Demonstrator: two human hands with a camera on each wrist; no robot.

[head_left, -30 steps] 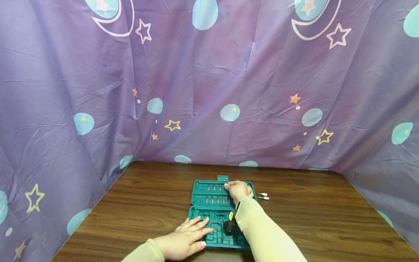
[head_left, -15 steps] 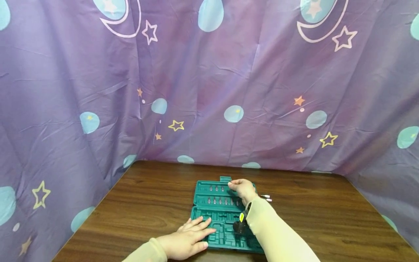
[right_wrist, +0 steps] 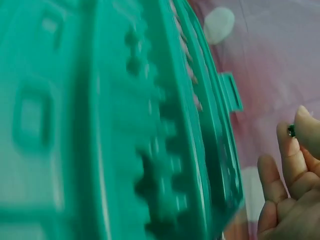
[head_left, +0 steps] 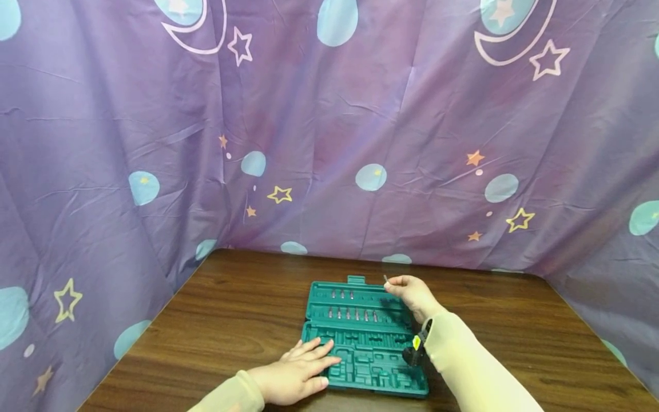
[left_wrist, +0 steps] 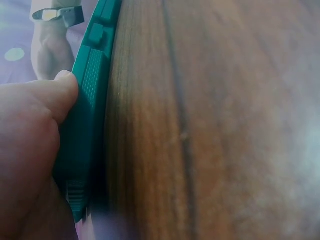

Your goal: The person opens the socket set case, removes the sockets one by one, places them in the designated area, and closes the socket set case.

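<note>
So we've got the green bit case [head_left: 366, 336] lying open and flat on the wooden counter [head_left: 515, 337], roughly in the middle and closer to the near edge. Our left hand [head_left: 293, 375] rests on the case's near left corner, fingers [head_left: 321, 350] straight and a little spread, palm down; in the left wrist view the thumb [left_wrist: 60, 92] presses against the ribbed outer edge of the case. Our right hand [head_left: 414, 293] is lifted over the case's far right corner and pinches a small metal bit [head_left: 386, 279] between thumb and forefinger, fingers curled around it. In the right wrist view only a dark tip of the bit [right_wrist: 291, 131] shows at the fingertips [right_wrist: 305, 122], so we can't tell what kind of bit it is. Two rows of bits [head_left: 352, 313] sit in slots in the far half of the case, while the near half shows moulded recesses. A small latch tab [head_left: 356, 280] sticks out on the far edge. Both arms wear pale sleeves [head_left: 473, 372], and a purple curtain [head_left: 329, 131] with stars and moons hangs around the counter's back and sides.
</note>
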